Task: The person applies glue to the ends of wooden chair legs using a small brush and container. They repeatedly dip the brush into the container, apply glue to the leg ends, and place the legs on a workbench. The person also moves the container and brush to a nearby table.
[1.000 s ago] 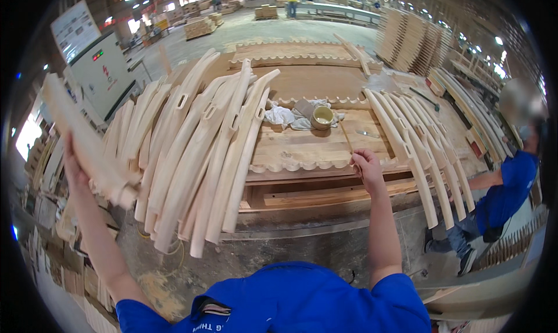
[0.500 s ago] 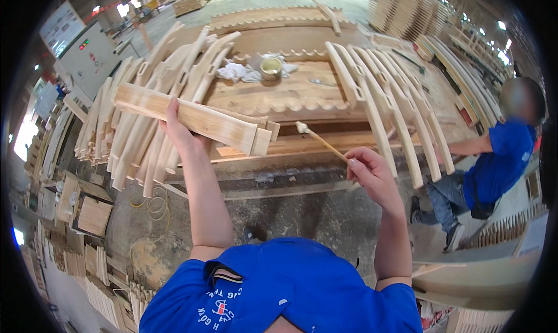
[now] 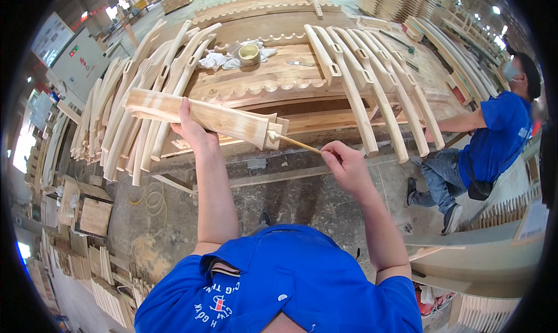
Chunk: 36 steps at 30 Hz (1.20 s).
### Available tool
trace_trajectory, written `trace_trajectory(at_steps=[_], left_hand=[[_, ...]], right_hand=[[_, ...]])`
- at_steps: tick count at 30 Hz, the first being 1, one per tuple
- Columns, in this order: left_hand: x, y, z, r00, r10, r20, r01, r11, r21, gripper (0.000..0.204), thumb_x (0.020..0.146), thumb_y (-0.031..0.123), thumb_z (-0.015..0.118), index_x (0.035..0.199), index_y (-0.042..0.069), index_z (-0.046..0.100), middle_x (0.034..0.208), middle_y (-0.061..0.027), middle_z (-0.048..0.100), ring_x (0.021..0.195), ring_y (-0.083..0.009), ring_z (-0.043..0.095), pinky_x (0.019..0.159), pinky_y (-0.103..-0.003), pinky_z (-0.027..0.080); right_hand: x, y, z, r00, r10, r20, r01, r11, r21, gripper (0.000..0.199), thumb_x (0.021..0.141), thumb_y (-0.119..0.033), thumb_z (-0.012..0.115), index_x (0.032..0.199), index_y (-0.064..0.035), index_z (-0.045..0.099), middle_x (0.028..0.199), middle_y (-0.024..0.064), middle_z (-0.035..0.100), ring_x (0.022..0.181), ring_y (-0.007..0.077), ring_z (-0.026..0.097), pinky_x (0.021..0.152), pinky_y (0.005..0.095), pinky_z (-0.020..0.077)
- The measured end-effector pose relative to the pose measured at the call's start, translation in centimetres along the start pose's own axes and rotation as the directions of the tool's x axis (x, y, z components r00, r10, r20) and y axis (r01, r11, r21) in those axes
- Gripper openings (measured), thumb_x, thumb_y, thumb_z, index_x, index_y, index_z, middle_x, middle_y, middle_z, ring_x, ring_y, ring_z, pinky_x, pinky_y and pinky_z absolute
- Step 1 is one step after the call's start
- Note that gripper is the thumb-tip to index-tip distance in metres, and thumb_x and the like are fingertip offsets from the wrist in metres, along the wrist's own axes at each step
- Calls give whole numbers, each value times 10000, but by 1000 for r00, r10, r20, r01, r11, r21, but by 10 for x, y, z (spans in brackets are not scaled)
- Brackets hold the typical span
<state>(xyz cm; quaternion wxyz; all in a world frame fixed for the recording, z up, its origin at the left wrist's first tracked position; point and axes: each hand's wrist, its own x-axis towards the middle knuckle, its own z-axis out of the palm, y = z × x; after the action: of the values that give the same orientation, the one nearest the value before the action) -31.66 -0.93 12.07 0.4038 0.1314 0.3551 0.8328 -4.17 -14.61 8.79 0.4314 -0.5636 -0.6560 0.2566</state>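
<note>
At the right-hand end of the pale wooden pieces, a lumpy pale dab on the tip of a thin stick touches the wood. The right hand pinches the stick's other end between thumb and fingers. The left hand has its fingers wrapped around the pieces, holding them stacked and slightly tilted in front of the tabletop's near side. Beyond them, a yellowish cup stands upright with something pale inside; whether liquid or paste, I cannot tell. White cloths lie bunched against it, and a small blade rests to its right on a flat wood panel. A scalloped strip edges the panel's near side, above a long dark recess. Curved legs flank the panel, a heap left and a row right, their lower ends jutting past the front edge. Between that edge and the blue shirt stretches concrete floor.
</note>
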Motion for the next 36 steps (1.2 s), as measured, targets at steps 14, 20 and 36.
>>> trace_trajectory(at_steps=[14, 20, 36], left_hand=[[7, 14, -20, 1000, 16, 12, -17, 999, 29, 763, 792, 162, 691, 1353, 137, 174, 1254, -136, 423, 1118, -285, 514, 881, -466, 509], [12, 17, -27, 999, 38, 19, -39, 999, 26, 750, 801, 152, 683, 1351, 137, 173, 1254, -137, 424, 1112, -288, 521, 877, -478, 507], [22, 10, -33, 999, 28, -25, -27, 999, 29, 441, 848, 221, 633, 1187, 24, 432, 1039, -135, 567, 923, -275, 608, 749, -437, 566]], right_hand=[[9, 16, 15, 801, -563, -204, 435, 782, -447, 140, 739, -77, 689, 862, -121, 638, 775, 20, 573, 705, 220, 541, 615, 344, 381], [16, 19, 25, 782, -596, -184, 473, 759, -448, 168, 716, -63, 695, 865, -121, 642, 776, 20, 576, 708, 214, 546, 611, 346, 391], [13, 15, 3, 969, -189, -160, 175, 979, -101, 57, 788, -52, 647, 842, -47, 629, 720, 75, 582, 636, 245, 572, 582, 350, 455]])
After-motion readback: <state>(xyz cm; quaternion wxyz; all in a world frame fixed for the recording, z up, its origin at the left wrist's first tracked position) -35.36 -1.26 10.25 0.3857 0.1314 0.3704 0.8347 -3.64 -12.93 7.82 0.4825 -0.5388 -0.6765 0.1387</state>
